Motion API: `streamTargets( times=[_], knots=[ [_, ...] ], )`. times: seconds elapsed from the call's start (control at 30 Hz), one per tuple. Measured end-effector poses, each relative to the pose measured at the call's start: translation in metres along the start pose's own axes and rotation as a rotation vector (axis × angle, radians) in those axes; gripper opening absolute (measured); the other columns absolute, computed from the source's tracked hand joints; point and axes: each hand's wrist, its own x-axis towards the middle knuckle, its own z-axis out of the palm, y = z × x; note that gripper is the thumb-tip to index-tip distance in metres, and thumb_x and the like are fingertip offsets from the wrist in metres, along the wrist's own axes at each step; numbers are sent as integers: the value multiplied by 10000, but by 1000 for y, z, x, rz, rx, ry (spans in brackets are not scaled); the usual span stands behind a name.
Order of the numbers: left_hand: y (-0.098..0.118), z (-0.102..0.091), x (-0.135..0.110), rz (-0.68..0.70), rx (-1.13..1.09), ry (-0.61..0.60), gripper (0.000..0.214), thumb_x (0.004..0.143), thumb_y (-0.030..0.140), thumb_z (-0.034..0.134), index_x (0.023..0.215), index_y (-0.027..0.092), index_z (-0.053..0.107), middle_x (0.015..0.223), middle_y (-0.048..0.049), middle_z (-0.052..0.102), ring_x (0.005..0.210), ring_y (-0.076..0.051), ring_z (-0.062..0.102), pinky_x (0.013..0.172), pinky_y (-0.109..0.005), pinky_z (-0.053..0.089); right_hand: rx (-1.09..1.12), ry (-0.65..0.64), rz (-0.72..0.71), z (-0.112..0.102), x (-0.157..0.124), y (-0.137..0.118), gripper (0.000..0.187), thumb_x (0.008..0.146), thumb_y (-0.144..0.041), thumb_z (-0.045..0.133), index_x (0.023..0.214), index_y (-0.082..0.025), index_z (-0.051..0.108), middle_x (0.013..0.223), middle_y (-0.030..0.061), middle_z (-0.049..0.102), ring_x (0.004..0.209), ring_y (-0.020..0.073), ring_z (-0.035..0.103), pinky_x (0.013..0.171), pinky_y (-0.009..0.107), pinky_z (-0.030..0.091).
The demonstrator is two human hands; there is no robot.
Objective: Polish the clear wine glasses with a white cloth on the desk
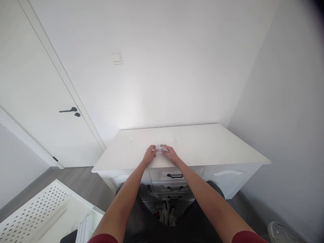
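Note:
Both hands meet over the white cabinet top, near its front edge. Between them is a small, shiny white object, rounded and with a greyish part along its upper side; it is too small to tell its kind. My left hand pinches the object's left end, fingers closed. From the right, my right hand has its fingers closed around the other end. The fingers hide part of the object. Faint marks or clear bits lie on the surface beyond the hands.
Drawers with black handles front the cabinet, close to my knees. A white wall with a light switch rises behind. At left stand a white door and a low white unit with a perforated panel. A bin-like object sits lower right.

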Motion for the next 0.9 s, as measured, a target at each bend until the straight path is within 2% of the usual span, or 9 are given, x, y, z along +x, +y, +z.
streamTargets(
  times=[0.1,0.17,0.3,0.43,0.5,0.53,0.7,0.83,0.9],
  knots=[
    [0,0,-1,-8,48,9,320,951,478,442,1049,207,581,842,-14,612,664,-149,567,791,-342,463,-7,21,22,3,0,-3,372,842,-431,558,1132,-229,673,972,29,685,754,170,593,836,342,482],
    [-1,1,0,-8,65,21,350,963,496,419,1038,202,592,799,-17,599,677,-161,557,772,-340,461,-8,65,31,4,-1,-5,379,868,-463,526,1138,-237,664,963,28,680,742,171,582,816,341,483],
    [-6,3,2,-20,63,45,351,972,477,432,1121,198,584,886,-40,605,757,-171,567,788,-336,463,-23,273,49,-1,-3,-5,405,896,-525,467,1102,-224,642,918,47,651,757,186,561,773,334,483],
    [-12,5,4,-26,66,57,350,968,459,476,1196,211,570,1029,-61,592,853,-172,575,842,-333,460,-7,499,105,-7,-6,-5,472,909,-575,404,1165,-217,574,978,70,635,798,194,563,714,315,490],
    [-14,6,5,-22,86,51,339,976,441,467,1209,216,567,1088,-66,578,861,-166,574,862,-332,457,13,547,98,-6,-7,-7,477,909,-584,398,1174,-218,551,999,67,633,811,194,571,700,310,492],
    [-15,6,5,-20,97,43,337,982,435,456,1216,217,564,1108,-67,572,849,-160,573,867,-333,456,5,529,74,-5,-7,-8,460,903,-579,418,1153,-217,553,994,62,634,812,195,574,704,311,491],
    [-18,7,8,-22,113,29,348,995,406,435,1268,213,533,1163,-76,542,760,-130,563,879,-339,466,-158,279,-111,3,-7,-15,316,828,-487,589,987,-216,562,989,45,643,848,199,573,755,311,467],
    [-20,7,9,-14,145,30,344,982,371,473,1281,212,531,1225,-89,526,895,-152,596,898,-322,464,-203,287,-96,5,-6,-12,237,860,-423,548,986,-224,525,1024,49,643,887,204,585,785,325,471],
    [-20,7,9,-4,169,23,352,971,332,492,1300,211,518,1235,-88,523,926,-155,600,909,-319,462,-218,302,-133,5,-6,-11,207,892,-387,509,1018,-223,510,1111,71,639,966,214,592,847,348,475]
  ],
)
